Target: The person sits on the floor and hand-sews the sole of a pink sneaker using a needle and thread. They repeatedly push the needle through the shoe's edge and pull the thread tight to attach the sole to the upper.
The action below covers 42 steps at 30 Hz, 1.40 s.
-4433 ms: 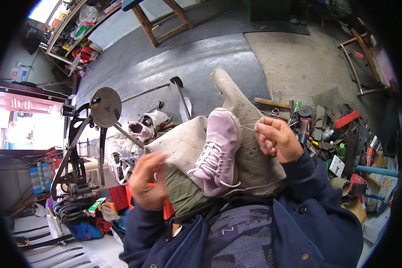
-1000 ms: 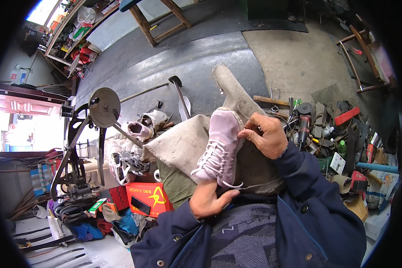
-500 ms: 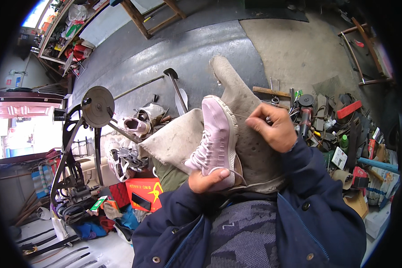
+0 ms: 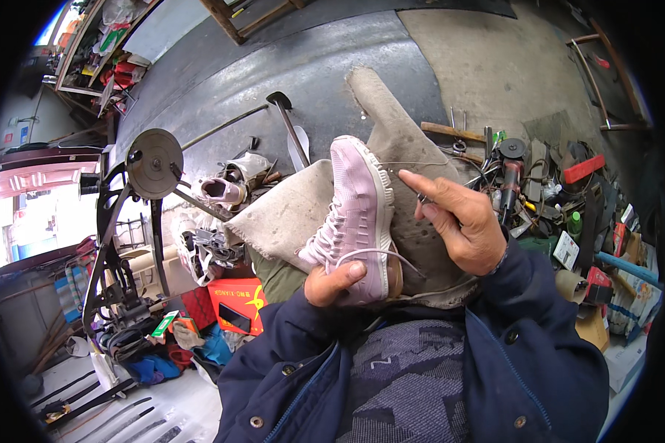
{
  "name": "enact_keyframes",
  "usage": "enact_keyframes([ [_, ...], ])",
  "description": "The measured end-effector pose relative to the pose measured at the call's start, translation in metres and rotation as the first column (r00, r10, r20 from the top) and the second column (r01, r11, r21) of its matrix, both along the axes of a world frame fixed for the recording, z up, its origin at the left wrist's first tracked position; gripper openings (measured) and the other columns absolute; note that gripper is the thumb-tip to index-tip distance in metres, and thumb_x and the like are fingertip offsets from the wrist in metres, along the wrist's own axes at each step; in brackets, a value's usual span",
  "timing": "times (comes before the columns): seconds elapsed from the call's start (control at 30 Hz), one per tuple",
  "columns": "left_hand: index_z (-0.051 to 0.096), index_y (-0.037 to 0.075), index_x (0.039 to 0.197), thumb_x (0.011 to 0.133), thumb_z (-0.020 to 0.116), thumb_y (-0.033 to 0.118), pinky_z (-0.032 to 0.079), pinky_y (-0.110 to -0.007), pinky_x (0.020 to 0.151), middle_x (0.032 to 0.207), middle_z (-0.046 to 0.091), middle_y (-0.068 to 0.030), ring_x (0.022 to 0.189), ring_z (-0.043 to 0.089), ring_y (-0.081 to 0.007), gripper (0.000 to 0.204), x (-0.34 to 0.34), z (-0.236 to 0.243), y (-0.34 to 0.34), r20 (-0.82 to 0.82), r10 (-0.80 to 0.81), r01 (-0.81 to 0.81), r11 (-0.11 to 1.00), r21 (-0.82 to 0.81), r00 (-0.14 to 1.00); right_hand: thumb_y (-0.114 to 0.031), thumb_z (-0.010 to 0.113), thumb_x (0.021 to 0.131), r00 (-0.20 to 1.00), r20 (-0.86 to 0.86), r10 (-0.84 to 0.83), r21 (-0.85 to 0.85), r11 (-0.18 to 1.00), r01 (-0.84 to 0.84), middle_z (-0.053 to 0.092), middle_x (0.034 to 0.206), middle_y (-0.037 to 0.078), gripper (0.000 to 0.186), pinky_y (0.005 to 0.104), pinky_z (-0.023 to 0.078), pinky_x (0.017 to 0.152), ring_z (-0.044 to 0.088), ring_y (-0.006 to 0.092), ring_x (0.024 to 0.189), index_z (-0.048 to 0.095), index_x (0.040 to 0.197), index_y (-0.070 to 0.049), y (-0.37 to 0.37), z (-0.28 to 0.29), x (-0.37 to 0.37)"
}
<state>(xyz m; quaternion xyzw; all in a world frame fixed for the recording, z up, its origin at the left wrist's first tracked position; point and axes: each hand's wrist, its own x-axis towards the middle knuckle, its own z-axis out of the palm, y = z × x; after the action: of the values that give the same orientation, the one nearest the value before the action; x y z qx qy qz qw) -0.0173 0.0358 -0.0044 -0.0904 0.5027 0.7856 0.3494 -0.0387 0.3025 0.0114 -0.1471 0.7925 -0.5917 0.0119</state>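
Observation:
A pink sneaker [image 4: 356, 188] with a white sole rests on the grey cloth [image 4: 414, 236] over my lap, toe pointing away from me. My left hand [image 4: 332, 284] grips it near the heel, thumb on top. A thin thread [image 4: 414, 163] runs from the sole's right edge out over the cloth. Across the heel loops a thicker pale cord [image 4: 383, 252]. To the right of the shoe is my right hand [image 4: 465, 223], index finger stretched toward the sole and the other fingers curled. A small dark metallic bit shows between its fingers; its kind is unclear.
At left stands a black hand-cranked machine with a round wheel [image 4: 154, 164]. Other shoes [image 4: 222, 190] lie beside it, and a phone [image 4: 234, 317] sits on a red box [image 4: 238, 295]. Tools, including an angle grinder [image 4: 510, 181], crowd the right side. A wooden stool [image 4: 225, 18] stands far off.
My right hand has moved slightly right and nearer, its pinch loosening and the index finger extending. The thread now lies away from its fingertips. The cord bulges higher over the heel.

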Motion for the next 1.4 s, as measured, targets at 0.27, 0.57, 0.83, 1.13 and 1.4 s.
enact_keyframes([
  [0.27, 0.053, -0.001, 0.143, 0.095, 0.072, 0.026, 0.052, -0.037, 0.099, 0.127, 0.067, -0.0124, 0.114, 0.065, -0.0235, 0.058, -0.002, 0.003, 0.0, -0.081, -0.042, 0.052, 0.99, 0.13, 0.996, 0.008, 0.06, 0.094, 0.999, 0.028, 0.022, 0.031, 0.999, -0.023, 0.067, 0.091, 0.014, 0.053, 0.0313, 0.053, 0.074, 0.065, 0.0225, 0.076, 0.06, 0.145, -0.006, -0.001, -0.003, 0.0],
  [0.57, 0.042, 0.0, 0.154, 0.088, 0.078, 0.022, 0.047, -0.039, 0.108, 0.141, 0.06, -0.0133, 0.126, 0.06, -0.0256, 0.078, -0.005, -0.004, -0.002, -0.05, -0.099, 0.102, 0.994, 0.048, 0.994, 0.006, 0.054, 0.099, 0.998, 0.052, 0.042, 0.099, 0.994, -0.047, 0.064, 0.083, 0.011, 0.046, 0.0302, 0.052, 0.072, 0.065, 0.0193, 0.074, 0.062, 0.143, -0.003, -0.001, 0.005, -0.001],
  [0.83, 0.038, -0.001, 0.156, 0.091, 0.081, 0.018, 0.042, -0.034, 0.109, 0.144, 0.055, -0.0085, 0.129, 0.052, -0.0185, 0.081, -0.015, 0.001, 0.002, -0.331, -0.186, 0.185, 0.982, -0.036, 0.925, 0.011, 0.054, 0.092, 0.969, 0.195, 0.15, 0.038, 0.986, -0.16, 0.065, 0.079, 0.011, 0.045, 0.0305, 0.054, 0.072, 0.066, 0.0183, 0.073, 0.069, 0.133, -0.001, 0.019, 0.025, -0.023],
  [1.13, 0.035, -0.001, 0.161, 0.084, 0.085, 0.015, 0.032, -0.037, 0.12, 0.159, 0.045, -0.0126, 0.145, 0.043, -0.0251, 0.093, -0.03, 0.009, -0.008, -0.265, -0.31, 0.289, 0.95, -0.117, 0.913, 0.005, 0.058, 0.098, 0.839, 0.466, 0.28, 0.04, 0.941, -0.336, 0.075, 0.09, 0.006, 0.035, 0.0278, 0.054, 0.074, 0.064, 0.0093, 0.077, 0.074, 0.128, -0.003, 0.031, 0.044, -0.065],
  [1.4, 0.042, -0.001, 0.156, 0.086, 0.083, 0.016, 0.036, -0.036, 0.117, 0.153, 0.052, -0.0137, 0.14, 0.048, -0.0247, 0.083, -0.042, 0.007, -0.015, -0.431, -0.396, 0.332, 0.918, -0.219, 0.811, 0.004, 0.063, 0.097, 0.811, 0.494, 0.313, -0.02, 0.937, -0.349, 0.076, 0.09, 0.007, 0.031, 0.0272, 0.054, 0.073, 0.067, 0.0096, 0.078, 0.076, 0.124, -0.004, 0.03, 0.039, -0.073],
])
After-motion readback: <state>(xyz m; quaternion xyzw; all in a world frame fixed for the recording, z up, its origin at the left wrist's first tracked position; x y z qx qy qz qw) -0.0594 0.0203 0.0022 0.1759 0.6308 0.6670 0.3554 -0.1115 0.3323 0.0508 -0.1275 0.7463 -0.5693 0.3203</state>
